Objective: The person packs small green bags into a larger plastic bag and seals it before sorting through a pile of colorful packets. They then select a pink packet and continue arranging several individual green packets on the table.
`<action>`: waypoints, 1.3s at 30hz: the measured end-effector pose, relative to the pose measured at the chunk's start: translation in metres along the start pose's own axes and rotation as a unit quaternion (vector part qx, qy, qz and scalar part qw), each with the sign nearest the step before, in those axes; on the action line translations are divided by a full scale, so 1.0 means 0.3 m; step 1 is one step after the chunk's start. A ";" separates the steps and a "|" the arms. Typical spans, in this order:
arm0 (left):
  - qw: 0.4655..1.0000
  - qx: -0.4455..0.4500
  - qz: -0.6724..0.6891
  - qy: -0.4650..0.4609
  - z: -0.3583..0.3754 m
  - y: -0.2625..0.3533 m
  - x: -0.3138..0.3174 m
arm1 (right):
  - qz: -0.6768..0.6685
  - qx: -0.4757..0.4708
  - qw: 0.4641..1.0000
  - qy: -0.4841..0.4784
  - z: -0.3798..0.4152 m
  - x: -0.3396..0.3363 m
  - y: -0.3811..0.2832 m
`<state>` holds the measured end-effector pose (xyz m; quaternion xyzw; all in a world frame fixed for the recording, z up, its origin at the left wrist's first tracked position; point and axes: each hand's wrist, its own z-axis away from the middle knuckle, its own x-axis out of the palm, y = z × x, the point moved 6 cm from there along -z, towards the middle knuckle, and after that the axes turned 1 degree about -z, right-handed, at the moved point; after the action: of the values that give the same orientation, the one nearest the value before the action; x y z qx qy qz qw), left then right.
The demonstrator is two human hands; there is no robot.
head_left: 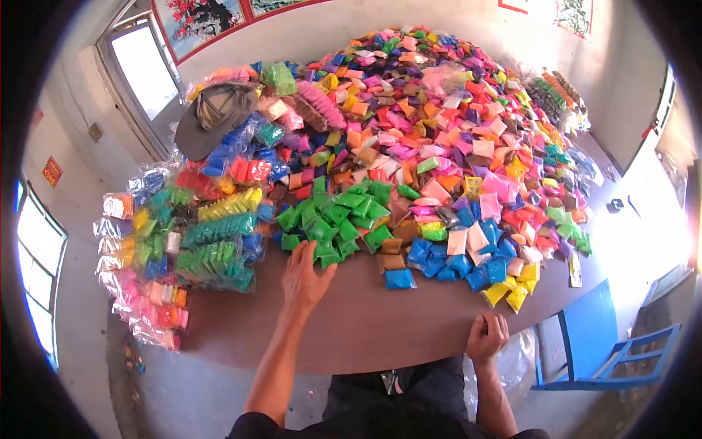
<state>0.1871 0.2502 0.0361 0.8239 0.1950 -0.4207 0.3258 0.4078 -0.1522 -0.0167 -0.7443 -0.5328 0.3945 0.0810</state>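
In the head view, the left hand (306, 276) is just below the centre of the frame, at the near edge of a loose group of green packets (340, 216) on the brown worktop (351, 314). Its thumb and fingers stand apart, the fingertips touching the nearest packets; whether one is already pinched between them cannot be told. The right hand (488, 335), lower right of centre, is curled in on itself at the worktop's near edge; whether anything is inside it is hidden. Brown packets (392, 260) and a blue packet (400, 279) lie right of the green group, with yellow packets (516, 294) farther right. The big mixed heap (431, 110) rises behind, towards the top of the frame, and bagged rows (212, 262) line the left, below a dark cap (208, 121). For clean handling, the green packets are best taken from the near edge, where the fingertips can slide under a single one without dragging its neighbours. A light pinch across the plump middle should suit these soft-looking pouches better than a tug at a thin corner. Working shallowly, clear of the heap's foot, should keep other colours from sliding in among the green.
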 end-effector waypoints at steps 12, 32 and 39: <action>0.995 0.028 -0.076 -0.064 0.018 0.097 0.130 | -0.006 0.016 1.000 0.001 -0.009 -0.015 -0.018; 0.957 0.218 0.146 -0.125 0.504 0.541 0.114 | 0.022 0.006 0.999 -0.024 0.021 0.004 0.018; 0.954 0.209 0.190 -0.103 0.447 0.647 0.236 | 0.017 0.004 1.000 -0.014 0.010 -0.009 0.006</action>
<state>0.2670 0.0215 -0.0077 0.8476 -0.0923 -0.4649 0.2385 0.4070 -0.1562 -0.0183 -0.7472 -0.5195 0.4085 0.0698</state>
